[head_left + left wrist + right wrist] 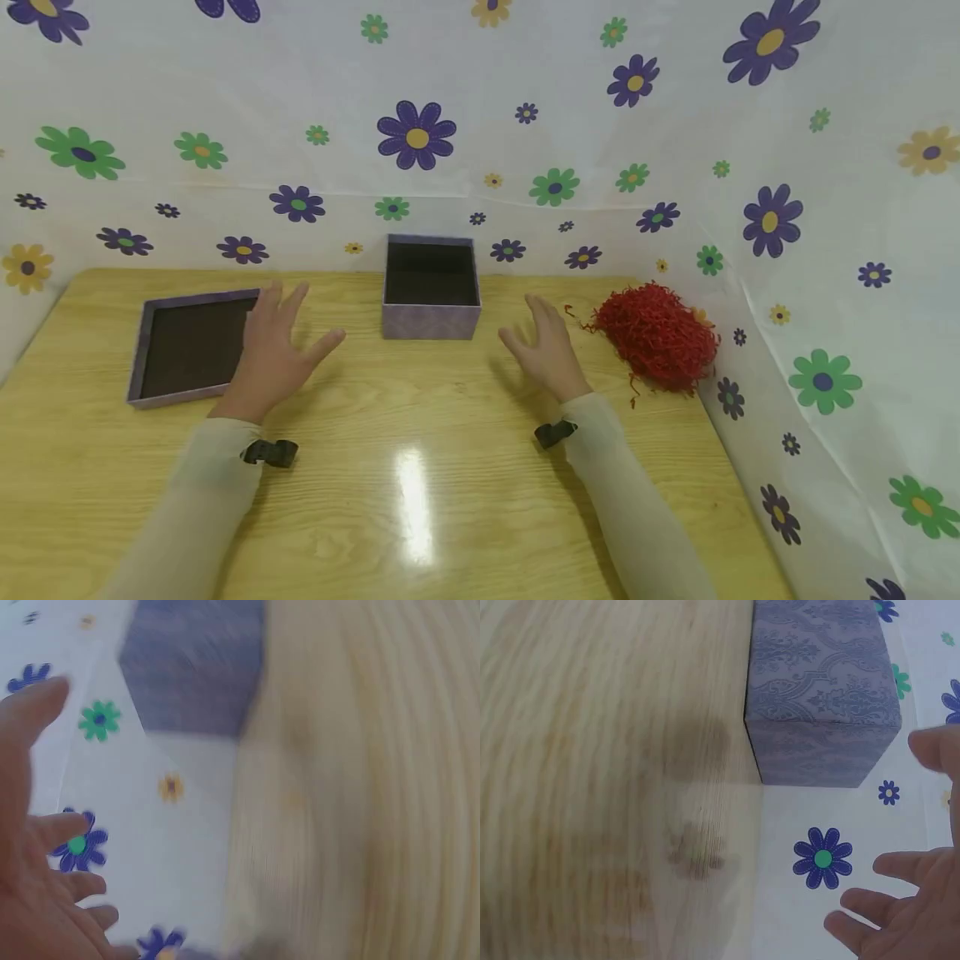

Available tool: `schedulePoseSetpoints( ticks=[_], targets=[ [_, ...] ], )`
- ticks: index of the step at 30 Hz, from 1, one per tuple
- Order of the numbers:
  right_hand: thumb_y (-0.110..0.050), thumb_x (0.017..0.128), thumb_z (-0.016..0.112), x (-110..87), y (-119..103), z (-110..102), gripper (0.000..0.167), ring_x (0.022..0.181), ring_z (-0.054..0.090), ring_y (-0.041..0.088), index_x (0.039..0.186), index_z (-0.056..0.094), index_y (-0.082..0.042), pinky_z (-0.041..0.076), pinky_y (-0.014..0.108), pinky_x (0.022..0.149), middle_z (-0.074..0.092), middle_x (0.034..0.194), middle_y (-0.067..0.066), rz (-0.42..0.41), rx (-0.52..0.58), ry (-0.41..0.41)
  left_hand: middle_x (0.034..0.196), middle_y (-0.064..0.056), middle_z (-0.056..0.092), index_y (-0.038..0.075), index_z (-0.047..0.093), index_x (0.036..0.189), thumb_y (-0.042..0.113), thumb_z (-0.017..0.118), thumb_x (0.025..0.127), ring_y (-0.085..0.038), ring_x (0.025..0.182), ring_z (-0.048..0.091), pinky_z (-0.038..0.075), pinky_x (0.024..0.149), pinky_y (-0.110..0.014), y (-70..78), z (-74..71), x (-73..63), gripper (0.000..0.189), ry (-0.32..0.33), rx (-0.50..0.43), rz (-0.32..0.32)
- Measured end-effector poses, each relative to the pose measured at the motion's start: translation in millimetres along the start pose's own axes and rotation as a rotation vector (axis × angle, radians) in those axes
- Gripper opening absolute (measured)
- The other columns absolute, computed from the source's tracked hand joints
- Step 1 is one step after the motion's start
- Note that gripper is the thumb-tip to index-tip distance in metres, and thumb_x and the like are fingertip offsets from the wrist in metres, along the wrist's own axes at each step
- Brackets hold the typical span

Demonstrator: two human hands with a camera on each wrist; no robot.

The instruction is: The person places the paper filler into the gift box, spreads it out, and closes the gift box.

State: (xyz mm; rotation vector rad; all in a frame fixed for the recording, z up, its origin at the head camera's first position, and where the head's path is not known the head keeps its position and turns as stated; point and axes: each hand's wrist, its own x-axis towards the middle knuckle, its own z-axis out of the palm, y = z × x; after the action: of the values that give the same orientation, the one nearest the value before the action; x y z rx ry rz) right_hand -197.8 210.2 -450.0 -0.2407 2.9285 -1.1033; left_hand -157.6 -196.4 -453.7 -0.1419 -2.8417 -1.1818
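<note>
An open purple patterned box (431,322) with a dark inside stands at the back middle of the table. Its side (821,682) shows damask-like ornament in the right wrist view. On the left lies a shallow purple-edged lid (191,346), dark inside, its right part hidden behind my left hand (273,354). That hand hovers with fingers spread and holds nothing. My right hand (547,350) is in the air between the box and a heap of red shredded paper (656,333), fingers extended, apart from both. The left wrist view is blurred by motion.
The wooden table (360,500) carries a bright light reflection near its front middle. A white cloth with printed flowers (465,75) hangs behind it and along the right side. A few red shreds (633,392) lie loose beside the heap.
</note>
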Motion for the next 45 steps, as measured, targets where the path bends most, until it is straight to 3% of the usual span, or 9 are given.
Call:
schedulePoseSetpoints(
  ticks=[4,7,11,16,19,23,33,40,45],
  targets=[
    [-0.042,0.106,0.057,5.2,-2,7,0.067,0.152,0.030,0.031,0.162,0.032,-0.015,0.028,0.054,0.123,0.032,0.165,0.010,0.004,0.195,-0.019,0.173,-0.010,0.008,0.022,0.018,0.167,0.049,0.062,0.103,-0.038,0.158,0.010,0.018,0.122,-0.067,11.8,10.0,5.3,0.083,-0.027,-0.393,-0.047],
    [-0.032,0.108,0.058,9.5,-4,15,0.061,0.149,0.036,0.030,0.160,0.036,-0.011,0.032,0.048,0.122,0.037,0.162,0.011,-0.036,0.291,-0.047,0.171,-0.006,0.019,0.021,0.020,0.167,0.040,0.066,0.103,-0.030,0.157,0.020,0.027,0.123,-0.055,21.2,23.7,12.2,0.081,-0.048,-0.591,-0.086],
    [-0.026,0.107,0.059,14.8,-11,28,0.056,0.144,0.043,0.030,0.156,0.040,-0.006,0.038,0.049,0.118,0.044,0.156,0.015,-0.071,0.416,-0.067,0.170,-0.005,0.024,0.019,0.023,0.166,0.033,0.068,0.102,-0.024,0.156,0.024,0.031,0.123,-0.050,30.7,46.5,24.3,0.080,-0.067,-0.730,-0.133],
    [-0.026,0.108,0.058,21.9,-21,40,0.052,0.135,0.053,0.032,0.152,0.043,-0.002,0.047,0.047,0.111,0.053,0.145,0.017,-0.015,0.657,-0.034,0.168,-0.009,0.028,0.014,0.024,0.165,0.029,0.066,0.104,-0.027,0.154,0.029,0.033,0.122,-0.049,33.1,66.4,37.3,0.076,-0.060,-0.848,-0.167],
    [-0.025,0.109,0.056,28.2,-25,46,0.049,0.130,0.056,0.033,0.150,0.046,-0.001,0.051,0.045,0.107,0.053,0.141,0.018,0.038,0.770,0.006,0.165,-0.011,0.034,0.013,0.028,0.164,0.033,0.063,0.105,-0.027,0.149,0.038,0.038,0.119,-0.047,30.7,75.4,45.0,0.071,-0.020,-0.888,-0.196],
    [-0.024,0.109,0.057,35.3,-28,50,0.044,0.122,0.061,0.035,0.146,0.051,-0.001,0.054,0.046,0.103,0.055,0.140,0.020,0.099,0.837,0.049,0.160,-0.012,0.043,0.014,0.035,0.162,0.042,0.061,0.105,-0.028,0.142,0.047,0.043,0.115,-0.045,29.0,82.6,50.1,0.069,0.020,-0.911,-0.227],
    [-0.022,0.108,0.056,35.8,-33,51,0.036,0.119,0.062,0.029,0.139,0.059,-0.004,0.053,0.044,0.104,0.058,0.135,0.014,0.161,0.846,0.038,0.151,-0.008,0.055,0.019,0.056,0.151,0.056,0.066,0.097,-0.026,0.134,0.057,0.047,0.112,-0.042,30.1,80.4,47.9,0.066,-0.014,-0.913,-0.267],
    [-0.020,0.108,0.055,24.1,-39,48,0.035,0.125,0.060,0.030,0.139,0.060,-0.003,0.053,0.044,0.105,0.057,0.139,0.013,0.184,0.863,0.043,0.146,-0.010,0.059,0.014,0.058,0.147,0.049,0.069,0.098,-0.025,0.129,0.061,0.049,0.110,-0.042,36.2,79.7,40.0,0.061,0.005,-0.957,-0.282],
    [-0.019,0.108,0.055,5.4,-42,50,0.034,0.123,0.061,0.031,0.138,0.060,-0.002,0.053,0.045,0.104,0.058,0.137,0.015,0.186,0.851,0.050,0.147,-0.008,0.058,0.014,0.058,0.147,0.047,0.066,0.101,-0.022,0.129,0.061,0.050,0.108,-0.040,40.6,80.8,21.9,0.058,0.005,-0.922,-0.296]
  ],
)
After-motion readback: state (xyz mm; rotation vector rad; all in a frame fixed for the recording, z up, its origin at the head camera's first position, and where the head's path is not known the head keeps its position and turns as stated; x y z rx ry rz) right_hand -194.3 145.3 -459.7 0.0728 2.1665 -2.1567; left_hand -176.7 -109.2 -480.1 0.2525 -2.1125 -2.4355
